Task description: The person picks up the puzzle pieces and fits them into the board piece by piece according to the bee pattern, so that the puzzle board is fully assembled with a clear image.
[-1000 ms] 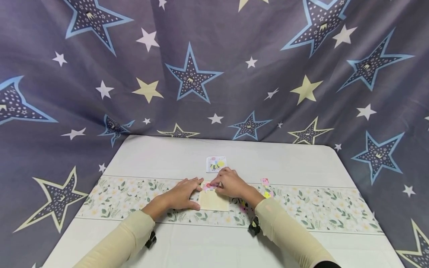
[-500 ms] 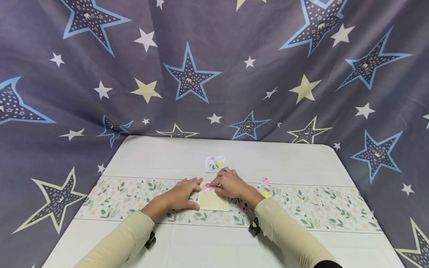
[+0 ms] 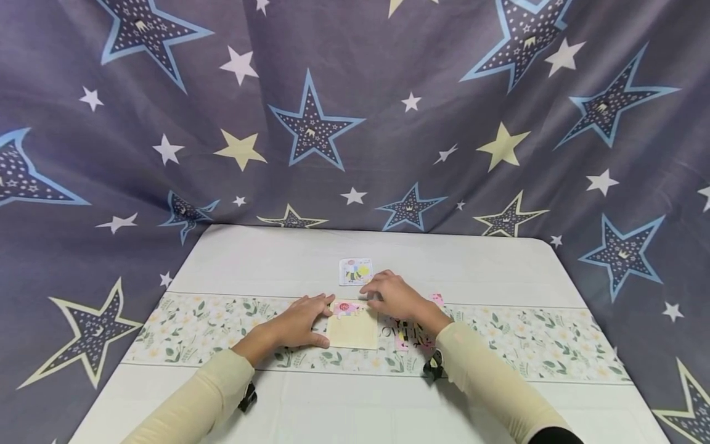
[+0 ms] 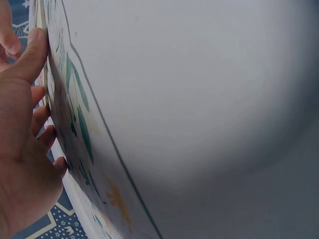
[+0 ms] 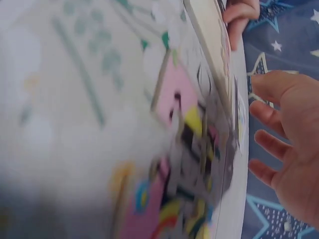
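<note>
On the counter (image 3: pixel 277 259), over its floral band (image 3: pixel 216 320): one wooden puzzle board (image 3: pixel 353 333), flat, between my hands. Far edge of same: pink pieces (image 3: pixel 348 310) in a short row; near part, bare wood. Left hand (image 3: pixel 296 324): grip spread, thumb and fingertips at the board's left edge, pinching nothing that I see. Right hand (image 3: pixel 396 298): grip empty, fingers parted, by the far right corner, near the bee picture card (image 3: pixel 355 272). Right of the board: loose puzzle pieces (image 5: pixel 169 84), some by my right wrist.

Hazards, in my judgement: my right cuff (image 3: pixel 460 345) or black wrist camera (image 3: pixel 434 365), being low, could drag the loose pieces; a nudge from my left hand could skew the board and shift the row.

Orientation: board roughly squared to the counter's near edge; foreshortened, so its long axis I cannot tell. Row's long axis: left to right, uneven edge towards me.
</note>
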The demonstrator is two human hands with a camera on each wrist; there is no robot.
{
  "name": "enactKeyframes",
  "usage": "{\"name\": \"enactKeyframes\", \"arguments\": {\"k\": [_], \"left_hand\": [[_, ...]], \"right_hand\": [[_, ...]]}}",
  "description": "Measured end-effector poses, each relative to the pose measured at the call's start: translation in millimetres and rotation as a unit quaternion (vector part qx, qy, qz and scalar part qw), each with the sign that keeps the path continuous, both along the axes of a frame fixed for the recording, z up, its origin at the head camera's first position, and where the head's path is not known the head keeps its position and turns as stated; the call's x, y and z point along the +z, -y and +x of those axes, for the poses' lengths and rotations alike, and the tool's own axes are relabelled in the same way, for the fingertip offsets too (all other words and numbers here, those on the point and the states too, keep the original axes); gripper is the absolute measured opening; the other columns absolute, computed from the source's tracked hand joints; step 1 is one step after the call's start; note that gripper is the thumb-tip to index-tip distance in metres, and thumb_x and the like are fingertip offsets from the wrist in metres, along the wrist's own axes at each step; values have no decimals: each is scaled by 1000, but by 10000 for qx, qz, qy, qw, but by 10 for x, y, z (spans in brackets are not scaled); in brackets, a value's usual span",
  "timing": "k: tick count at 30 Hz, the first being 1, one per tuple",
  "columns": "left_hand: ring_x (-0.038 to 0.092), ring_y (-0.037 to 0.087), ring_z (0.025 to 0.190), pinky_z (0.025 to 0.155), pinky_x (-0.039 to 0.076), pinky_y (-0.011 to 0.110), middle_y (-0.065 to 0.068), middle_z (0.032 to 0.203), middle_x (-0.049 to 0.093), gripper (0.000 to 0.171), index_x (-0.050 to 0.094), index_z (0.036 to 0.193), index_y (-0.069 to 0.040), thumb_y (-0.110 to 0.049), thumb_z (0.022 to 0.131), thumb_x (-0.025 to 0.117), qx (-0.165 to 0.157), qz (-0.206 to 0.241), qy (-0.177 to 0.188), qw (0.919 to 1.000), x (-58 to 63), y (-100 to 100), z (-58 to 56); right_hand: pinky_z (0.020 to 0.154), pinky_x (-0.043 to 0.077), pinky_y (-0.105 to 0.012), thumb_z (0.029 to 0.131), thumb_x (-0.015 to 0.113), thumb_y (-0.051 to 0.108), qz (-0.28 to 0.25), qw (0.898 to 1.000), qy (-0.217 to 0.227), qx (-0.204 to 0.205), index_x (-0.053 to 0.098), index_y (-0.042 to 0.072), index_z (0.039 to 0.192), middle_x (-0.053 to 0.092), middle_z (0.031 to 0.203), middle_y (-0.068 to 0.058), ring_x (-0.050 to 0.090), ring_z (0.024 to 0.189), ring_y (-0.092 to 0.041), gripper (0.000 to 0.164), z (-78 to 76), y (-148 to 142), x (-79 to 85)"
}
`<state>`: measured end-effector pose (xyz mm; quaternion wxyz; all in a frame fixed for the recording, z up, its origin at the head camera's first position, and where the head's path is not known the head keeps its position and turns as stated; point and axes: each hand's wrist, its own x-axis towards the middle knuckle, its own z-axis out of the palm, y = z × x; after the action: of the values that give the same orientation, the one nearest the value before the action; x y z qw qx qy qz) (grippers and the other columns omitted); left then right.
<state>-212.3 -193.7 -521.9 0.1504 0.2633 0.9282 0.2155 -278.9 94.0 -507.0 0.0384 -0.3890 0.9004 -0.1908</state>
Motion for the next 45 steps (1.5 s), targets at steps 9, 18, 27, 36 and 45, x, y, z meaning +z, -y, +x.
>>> {"name": "enactKeyframes", "arguments": {"k": [9, 18, 27, 36, 45], "left_hand": [[23, 30, 158, 130, 14, 55, 4, 169, 29, 68, 60, 131, -16, -56, 80, 79, -13, 41, -76, 10000, -1, 13, 7], [24, 32, 157, 129, 16, 58, 6, 168, 30, 70, 61, 132, -13, -56, 80, 79, -93, 115, -80, 9999, -13, -8, -8], [23, 32, 158, 129, 13, 59, 6, 168, 29, 67, 60, 132, -12, -52, 81, 80, -31, 188, 40, 9998, 23, 1, 17], [23, 34, 158, 129, 13, 59, 8, 168, 30, 66, 61, 132, -11, -51, 83, 80, -75, 244, 32, 9997, 31, -31, 28], [22, 31, 158, 129, 13, 58, 6, 169, 29, 68, 60, 133, -14, -53, 82, 80, -46, 222, 29, 9997, 24, -5, 20]], "right_hand": [[109, 48, -47, 96, 69, 18, -245, 9991, 97, -324, 73, 12, 123, 73, 107, -1, 62, 117, -27, 29, -26, -361, 31], [110, 47, -51, 95, 69, 18, -168, 9969, 114, -756, 73, 12, 123, 72, 105, -1, 62, 118, -30, 29, 8, -767, 28], [107, 48, -54, 96, 69, 15, -138, 9964, 28, -834, 72, 10, 125, 72, 110, -4, 62, 115, -30, 29, -23, -1130, 20], [109, 45, -57, 94, 70, 12, 22, 9960, 209, -872, 70, 7, 127, 70, 116, -9, 62, 115, -33, 34, 9, -1408, -20], [104, 48, -57, 93, 70, 8, 290, 9959, 244, -816, 72, 11, 127, 68, 117, -8, 61, 114, -33, 34, 31, -1492, -61]]}}
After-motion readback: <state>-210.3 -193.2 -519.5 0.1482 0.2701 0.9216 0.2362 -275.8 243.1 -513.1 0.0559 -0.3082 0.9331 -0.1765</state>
